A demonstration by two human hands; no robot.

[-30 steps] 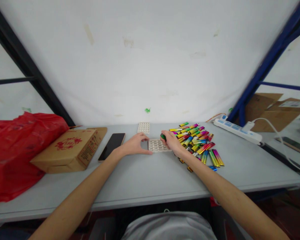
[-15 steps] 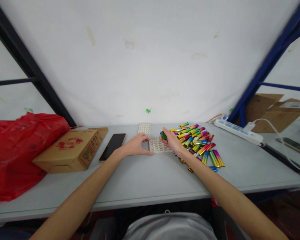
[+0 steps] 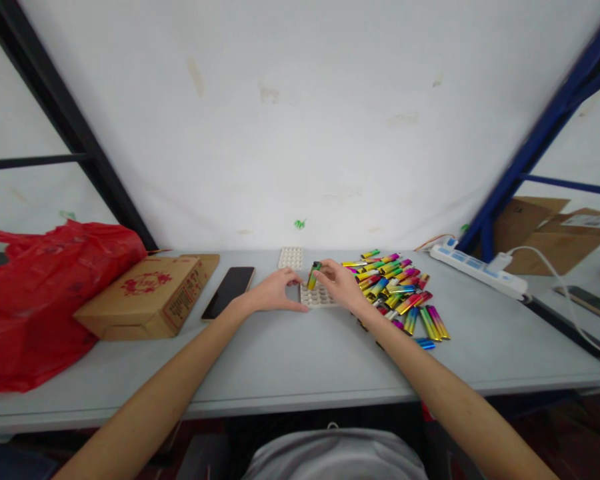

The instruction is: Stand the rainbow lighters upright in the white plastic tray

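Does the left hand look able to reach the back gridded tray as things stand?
Likely yes: the back gridded tray lies just beyond the left hand, nothing visible standing between, though that hand is at the left end of the near gridded tray.

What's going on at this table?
A person is handling small shiny pieces that look like lighters. Their right hand holds a green-and-yellow piece, nearly upright, over a pale tray of hollows; whether it touches the tray is unclear. The left hand is spread at the tray's left end. A colourful pile lies to the right, and a second pale tray sits by the wall.
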